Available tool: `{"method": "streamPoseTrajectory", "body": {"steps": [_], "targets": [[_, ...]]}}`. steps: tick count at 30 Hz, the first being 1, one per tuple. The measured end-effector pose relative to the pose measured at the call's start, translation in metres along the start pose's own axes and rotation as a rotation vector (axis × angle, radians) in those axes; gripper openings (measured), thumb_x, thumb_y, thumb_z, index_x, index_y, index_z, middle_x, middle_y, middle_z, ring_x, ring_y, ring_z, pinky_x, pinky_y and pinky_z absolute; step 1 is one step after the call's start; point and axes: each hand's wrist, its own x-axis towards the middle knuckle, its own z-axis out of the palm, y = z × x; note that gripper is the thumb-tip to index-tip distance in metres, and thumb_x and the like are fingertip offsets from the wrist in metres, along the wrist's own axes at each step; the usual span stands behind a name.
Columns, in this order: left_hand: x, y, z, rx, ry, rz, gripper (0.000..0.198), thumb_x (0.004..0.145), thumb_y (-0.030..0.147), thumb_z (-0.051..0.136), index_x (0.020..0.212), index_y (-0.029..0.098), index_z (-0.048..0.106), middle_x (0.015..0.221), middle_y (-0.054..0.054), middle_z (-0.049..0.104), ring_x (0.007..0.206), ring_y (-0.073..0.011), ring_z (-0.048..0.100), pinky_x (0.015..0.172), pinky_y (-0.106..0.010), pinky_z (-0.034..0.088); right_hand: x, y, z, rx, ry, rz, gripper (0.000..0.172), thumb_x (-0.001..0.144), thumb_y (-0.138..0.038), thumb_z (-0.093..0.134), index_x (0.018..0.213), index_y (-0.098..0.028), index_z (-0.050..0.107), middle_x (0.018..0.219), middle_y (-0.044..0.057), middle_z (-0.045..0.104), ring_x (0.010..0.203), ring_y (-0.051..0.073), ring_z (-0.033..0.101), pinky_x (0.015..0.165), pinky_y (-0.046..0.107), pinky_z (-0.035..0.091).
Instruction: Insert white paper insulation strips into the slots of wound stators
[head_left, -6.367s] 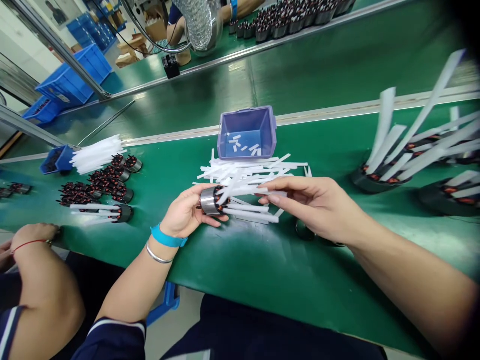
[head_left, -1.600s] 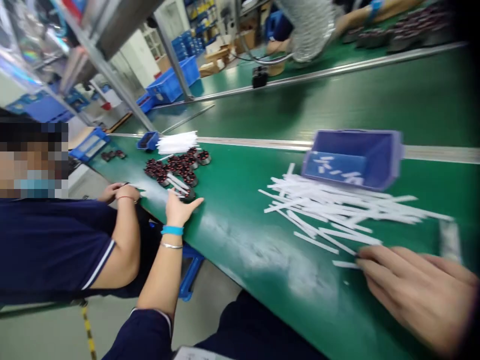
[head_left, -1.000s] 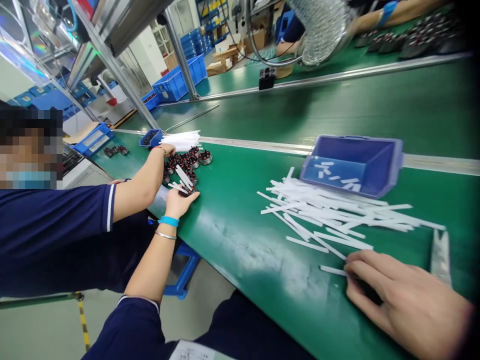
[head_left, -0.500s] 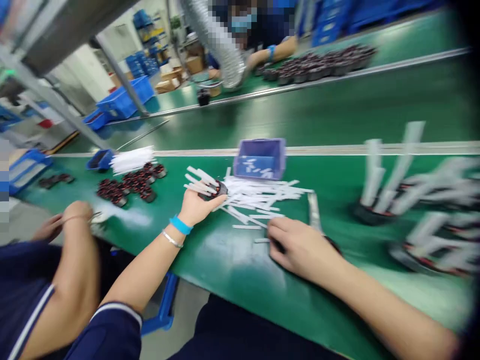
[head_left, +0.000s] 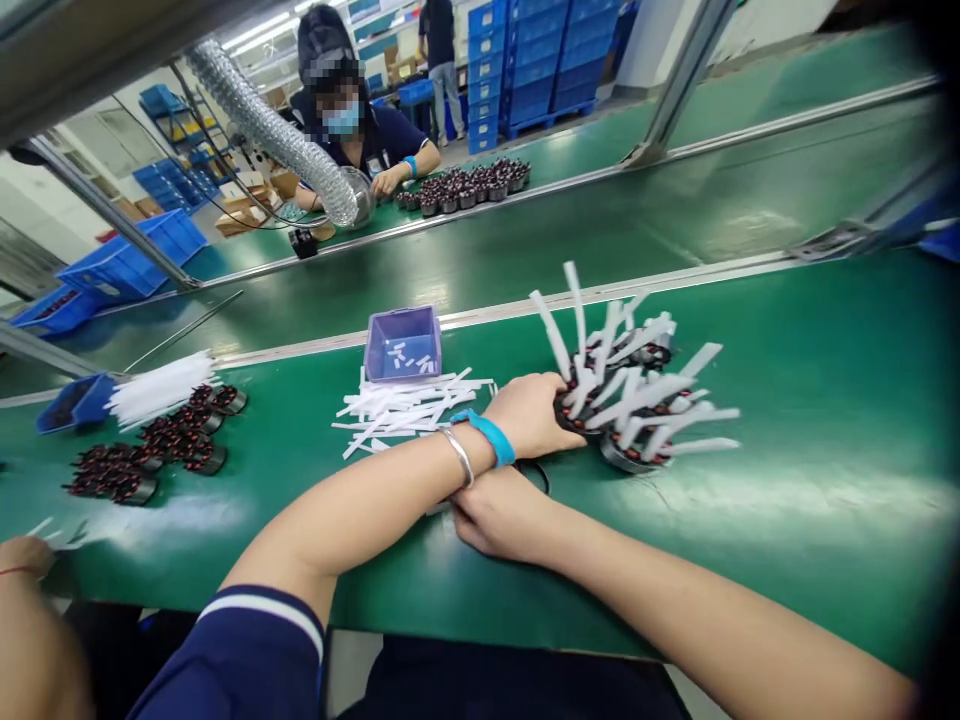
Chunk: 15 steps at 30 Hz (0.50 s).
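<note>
My left hand reaches across over my right wrist area, its fingers closed around the near-left edge of a dark motor stator with white strips standing up from it. That stator is at the edge of a group of similar stators, also bristling with white strips. Below my left wrist, my right hand rests on the bench with fingers curled in; what they hold, if anything, is hidden. A loose pile of white strips lies left of both hands.
Behind the pile stands a purple bin with a few small white pieces. Further left are bare stators, a stack of white strips and a small blue bin. A co-worker sits opposite; another person's hand is at left.
My left hand has carried the stator rightwards, from left of the strip pile to the group of stators. It now crosses above my right hand. The view has turned to the right.
</note>
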Motion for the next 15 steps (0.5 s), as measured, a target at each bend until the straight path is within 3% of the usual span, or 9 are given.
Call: {"method": "streamPoseTrajectory", "body": {"steps": [2, 4, 7, 9, 11, 13, 15], "targets": [[-0.014, -0.006, -0.004, -0.115, 0.022, 0.031, 0.063, 0.06, 0.036, 0.084, 0.113, 0.014, 0.06, 0.107, -0.009, 0.068, 0.083, -0.0196, 0.066, 0.079, -0.032, 0.053, -0.002, 0.0, -0.002, -0.003, 0.044, -0.023, 0.034, 0.071, -0.015, 0.049, 0.098, -0.012, 0.069, 0.093, 0.015, 0.07, 0.087, 0.028, 0.064, 0.081, 0.041, 0.05], [-0.042, -0.021, -0.015, -0.219, 0.118, 0.066, 0.071, 0.061, 0.042, 0.084, 0.121, 0.015, 0.056, 0.113, -0.011, 0.066, 0.081, -0.0179, 0.066, 0.078, -0.031, 0.054, -0.006, 0.001, 0.0, 0.007, 0.1, -0.066, 0.031, 0.072, -0.011, 0.044, 0.092, -0.01, 0.068, 0.086, 0.016, 0.069, 0.082, 0.028, 0.064, 0.078, 0.043, 0.05], [-0.107, -0.057, -0.045, -0.144, 0.46, -0.022, 0.057, 0.073, 0.045, 0.074, 0.12, 0.018, 0.055, 0.116, -0.01, 0.063, 0.091, -0.0191, 0.065, 0.084, -0.031, 0.054, -0.008, 0.008, 0.009, 0.015, 0.203, -0.192, 0.021, 0.078, -0.011, 0.043, 0.08, -0.016, 0.064, 0.084, 0.012, 0.066, 0.075, 0.025, 0.063, 0.069, 0.039, 0.05], [-0.16, -0.086, -0.071, 0.123, 0.726, -0.277, 0.05, 0.077, 0.043, 0.07, 0.117, 0.017, 0.056, 0.118, -0.012, 0.061, 0.105, -0.0236, 0.061, 0.093, -0.035, 0.05, -0.008, 0.014, 0.019, 0.006, 0.269, -0.236, 0.018, 0.081, -0.013, 0.043, 0.074, -0.019, 0.058, 0.081, 0.008, 0.061, 0.068, 0.021, 0.059, 0.063, 0.035, 0.048], [-0.211, -0.119, -0.098, 0.432, 0.872, -0.72, 0.057, 0.073, 0.044, 0.073, 0.118, 0.015, 0.053, 0.125, -0.018, 0.056, 0.121, -0.0306, 0.053, 0.104, -0.041, 0.043, -0.006, 0.017, 0.026, 0.009, 0.313, -0.261, 0.016, 0.082, -0.015, 0.044, 0.071, -0.021, 0.054, 0.079, 0.006, 0.058, 0.065, 0.019, 0.057, 0.061, 0.034, 0.045], [-0.253, -0.151, -0.12, 0.542, 0.867, -1.208, 0.071, 0.069, 0.052, 0.075, 0.122, 0.014, 0.049, 0.132, -0.021, 0.05, 0.126, -0.0352, 0.05, 0.103, -0.044, 0.043, -0.004, 0.016, 0.031, 0.016, 0.34, -0.281, 0.016, 0.084, -0.018, 0.044, 0.071, -0.021, 0.053, 0.078, 0.005, 0.058, 0.065, 0.019, 0.056, 0.06, 0.034, 0.044], [-0.281, -0.178, -0.133, 0.508, 0.833, -1.352, 0.072, 0.064, 0.052, 0.078, 0.116, 0.01, 0.052, 0.125, -0.026, 0.055, 0.12, -0.0396, 0.054, 0.097, -0.047, 0.045, -0.002, 0.014, 0.032, 0.028, 0.347, -0.287, 0.017, 0.085, -0.02, 0.043, 0.071, -0.021, 0.053, 0.079, 0.005, 0.058, 0.065, 0.019, 0.056, 0.06, 0.034, 0.044]]}}
